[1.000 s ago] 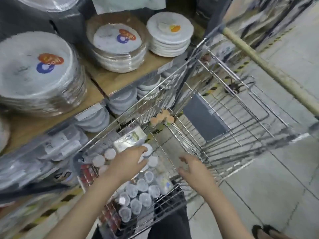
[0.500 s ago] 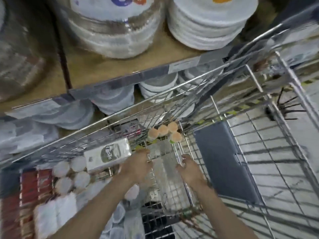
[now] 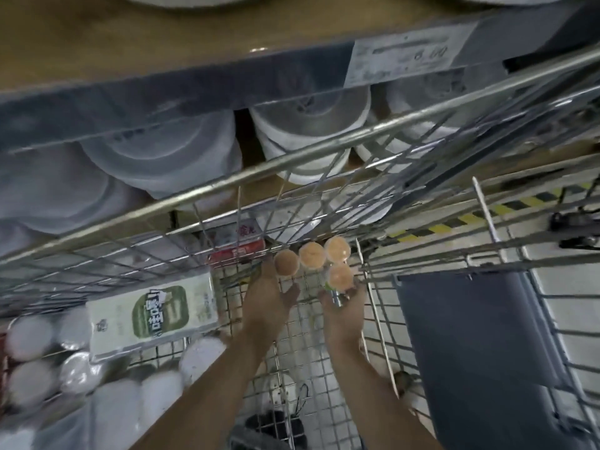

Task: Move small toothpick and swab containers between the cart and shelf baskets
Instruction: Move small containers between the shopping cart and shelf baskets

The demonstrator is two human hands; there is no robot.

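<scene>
Four small containers with orange tops stand in a cluster at the far end of the wire cart (image 3: pixel 324 157). My right hand (image 3: pixel 344 310) grips the base of the nearest orange-topped container (image 3: pixel 339 276), thumb on its left and fingers on its right. The other orange-topped containers (image 3: pixel 311 254) sit just beyond it. My left hand (image 3: pixel 266 300) reaches in beside them with fingers spread, its fingertips by the leftmost one (image 3: pixel 285 261); I cannot tell if it touches.
A white box with a green label (image 3: pixel 152 313) and several white-lidded round containers (image 3: pixel 29 336) fill the cart's left side. A red pack (image 3: pixel 237 251) lies behind the hands. A grey flap (image 3: pixel 470 336) hangs on the right. Stacked plates (image 3: pixel 308 125) sit on the shelf beyond.
Both hands have moved forward along the cart floor to the orange-topped containers, and the right hand has closed around the nearest one. The view has tilted closer to the cart.
</scene>
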